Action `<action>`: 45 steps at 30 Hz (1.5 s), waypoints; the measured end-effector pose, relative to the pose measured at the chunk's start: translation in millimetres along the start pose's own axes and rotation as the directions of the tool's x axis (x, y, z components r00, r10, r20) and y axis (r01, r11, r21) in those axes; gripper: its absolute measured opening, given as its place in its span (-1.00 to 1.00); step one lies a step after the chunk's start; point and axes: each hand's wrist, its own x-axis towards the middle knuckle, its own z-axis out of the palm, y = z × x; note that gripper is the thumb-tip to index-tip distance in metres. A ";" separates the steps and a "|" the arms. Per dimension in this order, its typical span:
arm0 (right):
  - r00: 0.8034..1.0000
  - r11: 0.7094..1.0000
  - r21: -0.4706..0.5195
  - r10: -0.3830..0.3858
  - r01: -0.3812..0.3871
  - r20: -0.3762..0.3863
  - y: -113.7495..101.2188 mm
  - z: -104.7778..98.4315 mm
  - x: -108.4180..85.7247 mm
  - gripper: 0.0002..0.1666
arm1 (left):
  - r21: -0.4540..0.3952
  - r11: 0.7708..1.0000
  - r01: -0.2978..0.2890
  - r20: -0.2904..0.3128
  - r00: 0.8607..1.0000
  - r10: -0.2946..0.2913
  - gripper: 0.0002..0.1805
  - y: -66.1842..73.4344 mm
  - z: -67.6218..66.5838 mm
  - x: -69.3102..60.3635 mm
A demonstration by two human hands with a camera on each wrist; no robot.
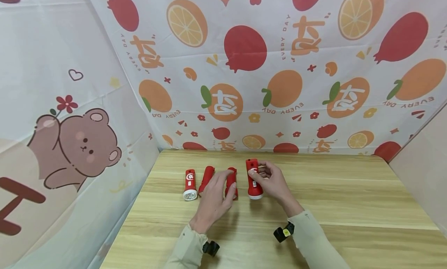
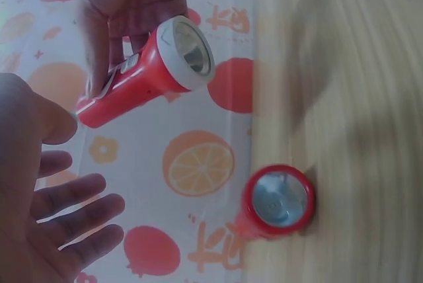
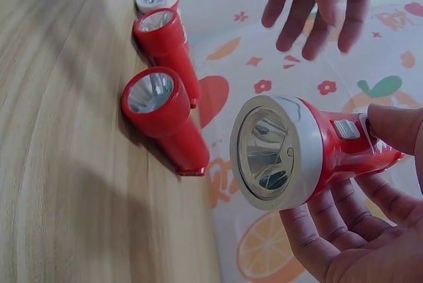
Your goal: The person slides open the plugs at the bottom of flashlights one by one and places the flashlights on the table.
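A red flashlight with a white rim (image 1: 255, 186) is gripped by my right hand (image 1: 277, 183), thumb on its front and fingers behind; in the right wrist view this flashlight (image 3: 330, 147) is held off the table, lens toward the camera. My left hand (image 1: 213, 199) hovers over two all-red flashlights, its fingers apart and holding nothing. One red flashlight (image 1: 231, 179) shows partly behind the left fingers, another (image 1: 207, 176) stands out beyond the back of the hand. In the left wrist view the left hand (image 2: 59, 210) has its fingers spread.
At the left of the row lies a red flashlight with a white rim (image 1: 190, 183). The wooden table (image 1: 335, 191) meets a fruit-print cloth (image 1: 244, 106) at the back, and a cloth with a bear hangs at the left.
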 end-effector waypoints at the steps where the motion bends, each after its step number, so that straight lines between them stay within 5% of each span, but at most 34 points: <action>1: 1.000 1.000 0.007 -0.008 0.008 0.008 -1.3 -0.2 -1.5 -0.49 | -0.018 1.000 0.004 0.006 1.000 -0.004 -0.61 1.3 -0.6 1.2; 17: 0.996 0.998 0.049 -0.054 0.051 0.075 -10.7 -4.6 -20.3 -0.54 | -0.185 0.982 -0.027 0.021 0.999 0.031 -0.57 23.8 -2.0 24.0; 45: 0.987 0.988 0.039 -0.154 0.152 0.051 -23.7 -6.2 -35.0 -0.57 | -0.338 0.941 -0.033 0.053 0.997 0.054 -0.58 35.6 2.8 27.3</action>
